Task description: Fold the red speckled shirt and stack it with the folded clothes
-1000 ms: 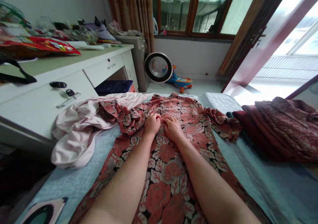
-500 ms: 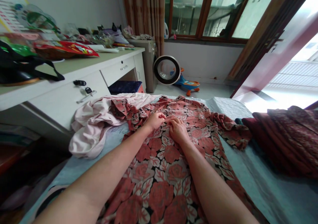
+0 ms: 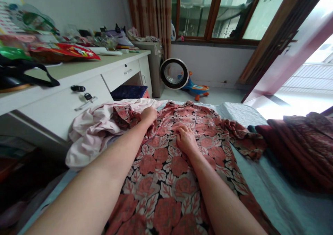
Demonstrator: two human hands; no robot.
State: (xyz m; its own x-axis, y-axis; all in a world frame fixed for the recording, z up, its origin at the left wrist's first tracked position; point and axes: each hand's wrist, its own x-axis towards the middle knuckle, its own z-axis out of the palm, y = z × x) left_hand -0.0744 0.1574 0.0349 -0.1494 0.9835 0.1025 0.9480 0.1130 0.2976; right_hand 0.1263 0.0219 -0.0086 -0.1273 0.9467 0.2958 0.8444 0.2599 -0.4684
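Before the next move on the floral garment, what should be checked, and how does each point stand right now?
1. Floral garment lies spread on the bed: ok.
2. Left sleeve flat: not ok, bunched against the pink cloth.
3. Left hand at that sleeve's shoulder: ok; its grip cannot tell.
4. Right hand rests flat on the chest: ok.
5. Right sleeve smoothed: not ok, crumpled beside the dark red pile.

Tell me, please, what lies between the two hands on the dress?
In the head view, only the floral dress lies between the left hand and the right hand; nothing else rests there.
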